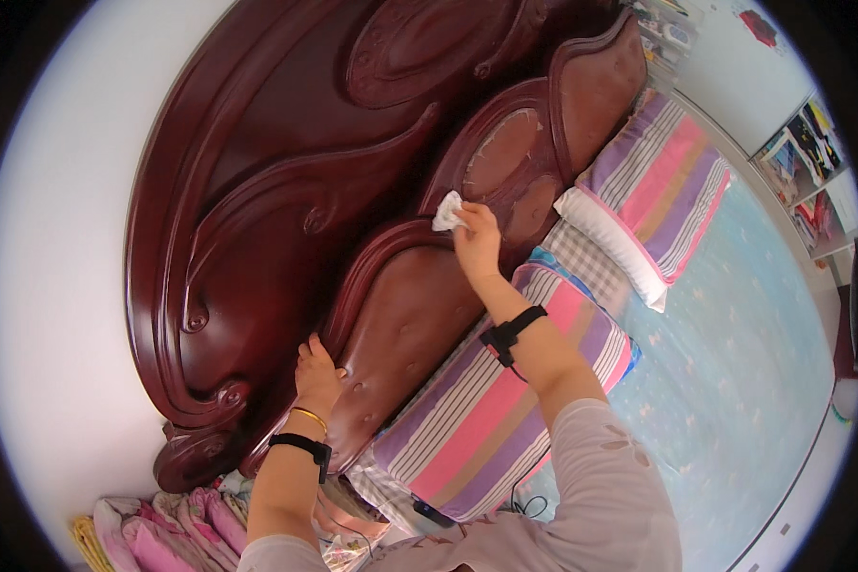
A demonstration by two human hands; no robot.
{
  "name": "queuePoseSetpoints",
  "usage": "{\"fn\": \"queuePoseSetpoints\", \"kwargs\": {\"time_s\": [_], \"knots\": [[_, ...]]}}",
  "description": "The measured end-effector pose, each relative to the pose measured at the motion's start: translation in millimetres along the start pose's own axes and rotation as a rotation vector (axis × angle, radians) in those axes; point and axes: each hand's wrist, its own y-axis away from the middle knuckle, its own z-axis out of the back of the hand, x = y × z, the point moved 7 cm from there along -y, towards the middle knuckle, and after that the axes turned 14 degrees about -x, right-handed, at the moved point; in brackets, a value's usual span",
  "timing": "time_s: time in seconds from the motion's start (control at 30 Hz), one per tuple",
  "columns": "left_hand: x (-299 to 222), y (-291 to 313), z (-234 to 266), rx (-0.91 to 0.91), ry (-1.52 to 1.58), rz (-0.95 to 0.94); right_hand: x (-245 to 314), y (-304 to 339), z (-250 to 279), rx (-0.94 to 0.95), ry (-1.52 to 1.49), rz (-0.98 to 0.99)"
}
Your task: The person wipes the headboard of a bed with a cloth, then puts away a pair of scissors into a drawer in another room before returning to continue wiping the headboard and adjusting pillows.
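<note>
My right hand (479, 238) is closed on a crumpled white cloth (447, 212), which touches the carved wooden trim of a dark red-brown headboard (257, 286). Lower left, my left hand (318, 374) lies on the headboard's curved rim beside a brown padded panel (405, 315). Its fingers are stretched out and nothing shows in them. Further along, an oval padded panel (501, 153) has a worn, peeling edge. Black bands circle both wrists, and a gold bangle (309, 417) is on the left one.
Two striped pillows (486, 410) (658, 181) lie along the headboard on a light blue bed sheet (734, 381). Folded pink bedding (167, 539) is stacked at the lower left. Shelves with assorted items (810, 181) stand at the far right. A black cable (529, 503) lies near my body.
</note>
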Motion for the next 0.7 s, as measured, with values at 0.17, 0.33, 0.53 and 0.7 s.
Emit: {"fn": "queuePoseSetpoints", "kwargs": {"time_s": [0.17, 0.33, 0.53, 0.7], "knots": [[-7.5, 3.9, 9.3, 0.014, -0.01, -0.015, -112.8, -69.3, 59.5, -0.384, 0.107, -0.128], [-17.5, 3.7, 1.2, -0.005, -0.006, -0.03, -208.3, -159.7, 62.1, -0.235, 0.159, -0.156], [-2.7, 1.0, -0.3, 0.018, -0.029, -0.018, -181.5, -99.1, 13.1, -0.279, 0.437, -0.04], [-9.9, -0.3, -1.0, 0.041, -0.008, -0.027, -114.8, -21.4, 17.2, -0.392, 0.4, -0.068]]}}
